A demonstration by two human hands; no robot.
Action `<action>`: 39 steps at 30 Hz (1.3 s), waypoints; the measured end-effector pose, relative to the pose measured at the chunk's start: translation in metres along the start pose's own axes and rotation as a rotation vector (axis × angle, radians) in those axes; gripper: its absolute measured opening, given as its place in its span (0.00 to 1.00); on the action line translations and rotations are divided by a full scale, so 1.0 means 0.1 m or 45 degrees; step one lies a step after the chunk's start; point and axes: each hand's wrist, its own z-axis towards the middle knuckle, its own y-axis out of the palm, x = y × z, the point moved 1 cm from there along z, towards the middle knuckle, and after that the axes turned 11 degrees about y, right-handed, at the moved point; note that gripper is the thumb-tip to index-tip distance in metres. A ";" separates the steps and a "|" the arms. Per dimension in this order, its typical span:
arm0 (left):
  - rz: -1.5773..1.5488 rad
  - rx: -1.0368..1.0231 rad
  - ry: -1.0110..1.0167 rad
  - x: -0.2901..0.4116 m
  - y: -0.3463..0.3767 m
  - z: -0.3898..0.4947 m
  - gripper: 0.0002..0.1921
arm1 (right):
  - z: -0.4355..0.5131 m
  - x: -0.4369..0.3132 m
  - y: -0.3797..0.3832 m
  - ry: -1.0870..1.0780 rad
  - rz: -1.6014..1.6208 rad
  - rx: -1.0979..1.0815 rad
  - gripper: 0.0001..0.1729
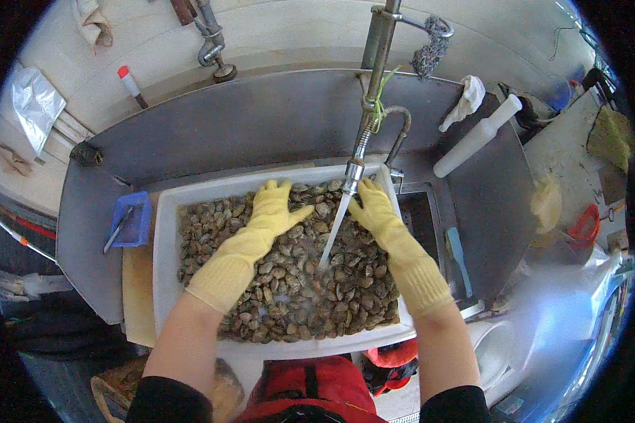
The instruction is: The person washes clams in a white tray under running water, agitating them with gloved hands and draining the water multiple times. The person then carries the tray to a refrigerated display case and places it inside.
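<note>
Before me a large white plastic tub [165,275] holds a thick layer of clams [291,280]. Both my hands wear pale yellow gloves. My left hand [274,209] rests on the clams left of centre, with its thumb spread out to the right. Along the tub's right side, my right hand [373,209] touches the clams, partly behind the faucet nozzle. Neither hand grips anything that I can see. From the metal faucet nozzle [353,177], a stream of water [334,230] falls onto the clams between my hands.
The tub sits on a metal sink [296,116]. At left, a blue plastic basket [132,219] has a knife-like tool [119,228] across it. A white cylinder [476,138] leans at the back right. Below it lie a sink basin [420,217] and a light-blue scraper-like tool [459,261].
</note>
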 end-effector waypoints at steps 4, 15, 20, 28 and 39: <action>0.038 -0.087 0.115 0.11 0.25 -0.01 0.54 | -0.06 -0.24 0.25 0.193 -0.326 -0.106 0.38; -0.453 -0.522 0.391 0.14 -0.17 -0.85 0.43 | -0.86 -0.02 -0.33 -0.330 0.277 -0.736 0.32; -0.285 -0.033 0.049 0.14 0.20 0.00 0.44 | 0.22 0.31 0.10 0.168 0.230 -0.161 0.27; -0.368 -0.273 0.114 0.26 0.53 0.06 0.41 | -0.05 -0.19 0.33 0.163 -0.085 -0.346 0.26; 0.078 -0.316 0.730 0.40 0.24 -1.25 0.47 | -1.47 -0.54 -0.07 -0.265 -0.201 -0.441 0.36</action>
